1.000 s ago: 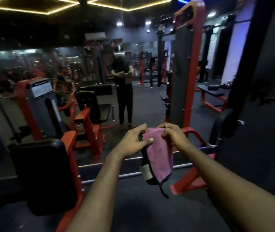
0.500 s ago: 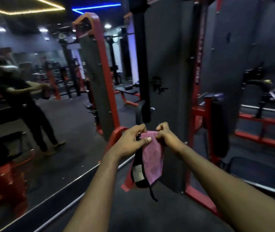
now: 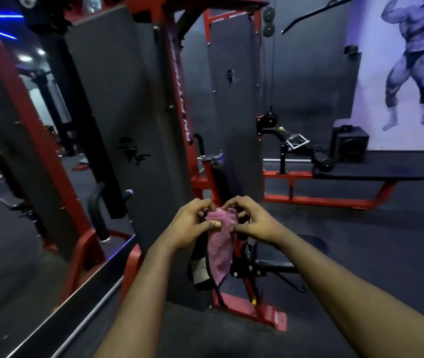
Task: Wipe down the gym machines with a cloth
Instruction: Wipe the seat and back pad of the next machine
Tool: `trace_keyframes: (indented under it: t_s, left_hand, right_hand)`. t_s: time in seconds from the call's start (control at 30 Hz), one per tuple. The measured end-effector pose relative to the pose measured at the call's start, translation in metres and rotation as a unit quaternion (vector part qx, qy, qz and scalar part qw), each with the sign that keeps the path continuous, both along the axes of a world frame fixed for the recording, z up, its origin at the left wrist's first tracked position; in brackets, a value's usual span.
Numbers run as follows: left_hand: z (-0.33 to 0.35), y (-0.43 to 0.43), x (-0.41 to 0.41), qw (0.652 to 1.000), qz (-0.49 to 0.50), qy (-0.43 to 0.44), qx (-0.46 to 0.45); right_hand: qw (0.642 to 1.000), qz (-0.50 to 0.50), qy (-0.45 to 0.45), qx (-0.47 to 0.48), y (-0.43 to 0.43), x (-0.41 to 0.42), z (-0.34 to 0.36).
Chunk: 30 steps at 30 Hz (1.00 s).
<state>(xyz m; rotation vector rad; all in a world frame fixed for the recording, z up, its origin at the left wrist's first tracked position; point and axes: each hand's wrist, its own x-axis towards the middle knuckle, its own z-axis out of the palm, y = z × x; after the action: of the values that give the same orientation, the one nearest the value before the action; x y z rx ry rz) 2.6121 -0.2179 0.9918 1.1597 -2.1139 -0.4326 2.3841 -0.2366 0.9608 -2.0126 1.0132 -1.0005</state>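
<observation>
- While both arms reach forward at the middle of the view, the left hand (image 3: 189, 224) and the right hand (image 3: 256, 223) meet on the top edge of a pink cloth (image 3: 220, 250).
- The left fingers are curled and the thumb presses onto the pink fabric, pinching it.
- The right fingers are curled over the same edge from the other side and grip it too.
- From that double grip the cloth hangs in the air. It has dark trim along its edge, and a darker layer with a pale label (image 3: 198, 271) hangs behind it.
- Just beyond the hands stands a gym machine (image 3: 138, 120) with tall dark grey panels and a red frame; the cloth hangs in front of its lower part.
- A black seat pad (image 3: 311, 242) lies low, just right of the right wrist.
- Farther right, a long black bench (image 3: 376, 175) on red legs sits near a black speaker box (image 3: 350, 144) — well apart from the hands.
- A wall mural (image 3: 412, 60) of a muscular figure fills the upper right.
- At left, a mirror (image 3: 12, 202) reflects red and dark equipment.
</observation>
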Motion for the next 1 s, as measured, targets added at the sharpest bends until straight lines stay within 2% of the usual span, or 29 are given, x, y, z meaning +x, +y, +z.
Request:
trace_keyframes:
  t_s: [0.13,0.37,0.47,0.57,0.63,0.73,0.83,0.93,1.0]
  left_hand:
    - [-0.003,-0.028,-0.047,1.0,-0.01,0.013,0.007]
    - [-0.01,-0.071,-0.102,0.999,0.002,0.014,0.031]
    - [-0.01,-0.096,-0.118,0.999,0.05,0.007,0.007]
    - [-0.006,-0.128,-0.124,0.99,0.134,0.021,-0.028]
    - [0.0,-0.152,-0.127,0.982,0.177,0.053,-0.033]
    - [0.007,-0.198,-0.13,0.983,0.177,0.058,-0.005]
    - [0.012,-0.238,-0.132,0.989,0.135,0.054,0.014]
    - [0.014,-0.298,-0.111,0.991,0.073,0.091,0.059]
    - [0.018,-0.347,-0.084,0.993,0.074,0.086,0.043]
  right_hand:
    - [0.999,0.006,0.018,-0.025,-0.028,-0.049,-0.006]
    - [0.993,-0.003,0.101,-0.063,-0.083,-0.105,-0.011]
    - [0.997,-0.047,0.022,-0.055,-0.11,-0.113,-0.014]
    - [0.994,-0.045,-0.081,0.064,-0.127,-0.109,-0.022]
    - [0.988,-0.001,-0.076,0.134,-0.139,-0.101,-0.037]
    - [0.993,0.027,-0.065,0.098,-0.164,-0.068,-0.062]
    - [0.991,-0.086,-0.091,0.038,-0.193,-0.028,-0.076]
    - [0.961,-0.218,-0.168,0.032,-0.241,0.002,-0.079]
    - [0.936,-0.296,-0.187,0.038,-0.279,0.014,-0.076]
